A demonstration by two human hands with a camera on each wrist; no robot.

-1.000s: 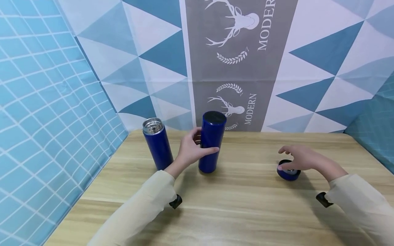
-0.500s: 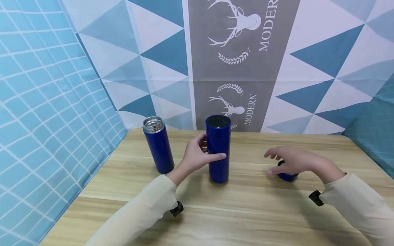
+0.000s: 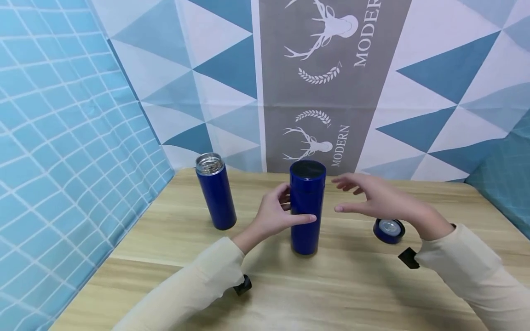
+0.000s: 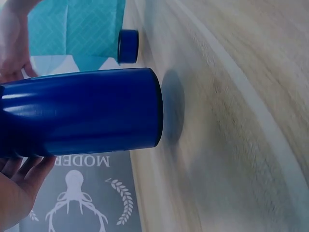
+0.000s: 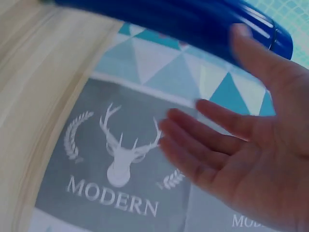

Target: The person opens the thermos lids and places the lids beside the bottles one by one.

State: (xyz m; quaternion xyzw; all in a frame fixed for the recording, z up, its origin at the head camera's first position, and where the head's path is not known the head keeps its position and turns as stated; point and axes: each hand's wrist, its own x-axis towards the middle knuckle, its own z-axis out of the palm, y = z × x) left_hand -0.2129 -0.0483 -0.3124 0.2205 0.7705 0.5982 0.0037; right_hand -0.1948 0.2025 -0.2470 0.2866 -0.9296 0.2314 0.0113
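Observation:
In the head view my left hand (image 3: pixel 273 214) grips a dark blue thermos (image 3: pixel 307 195) with its lid on, thumb across the front and fingers round the far side. The thermos is upright. Its base (image 4: pixel 154 108) shows a small gap above the tabletop in the left wrist view. Just right of the thermos is my right hand (image 3: pixel 378 197), fingers spread and holding nothing, the thumb toward the thermos. Beyond it in the right wrist view lies the thermos's blue side (image 5: pixel 193 24). A loose blue lid (image 3: pixel 388 231) rests underside up on the table, below my right wrist.
A second blue thermos (image 3: pixel 217 195), lidless with a bare steel mouth, stands at the back left of the wooden table (image 3: pixel 314 294). A patterned cloth backdrop (image 3: pixel 306 92) rises behind the table's far edge, and a blue grid cloth (image 3: pixel 62 151) hangs at left.
My left hand has brought the lidded thermos rightward and nearer to me. My right hand has left the loose lid and moved left to beside the thermos.

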